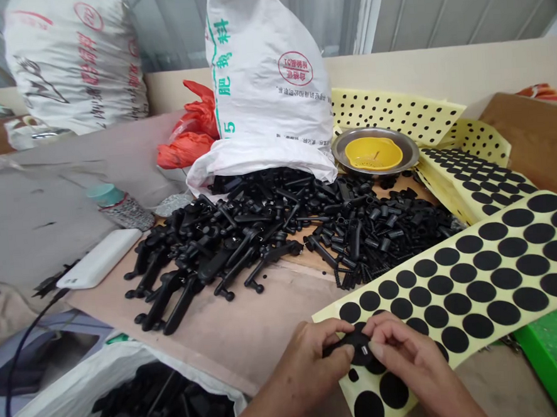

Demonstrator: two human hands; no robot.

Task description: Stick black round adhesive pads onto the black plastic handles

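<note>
Both my hands meet at the bottom middle over a yellow sheet (481, 284) covered with black round stickers. My left hand (307, 364) is closed, pinching a small black round part (357, 345) from the left. My right hand (410, 361) is closed too, its fingertips pressed on the same part from the right. The part sits just above the near end of the sheet. Behind it, a large heap of black plastic parts (280, 233) spreads across the brown board (248, 330).
A white sack (266, 90) spills parts at the back; a red bag (189, 135) lies beside it. A metal bowl (405, 157) holds a yellow dish. More sticker sheets (475, 177) lie right. White power bank (99, 257), green tray (556, 355), open bag of parts (153, 405).
</note>
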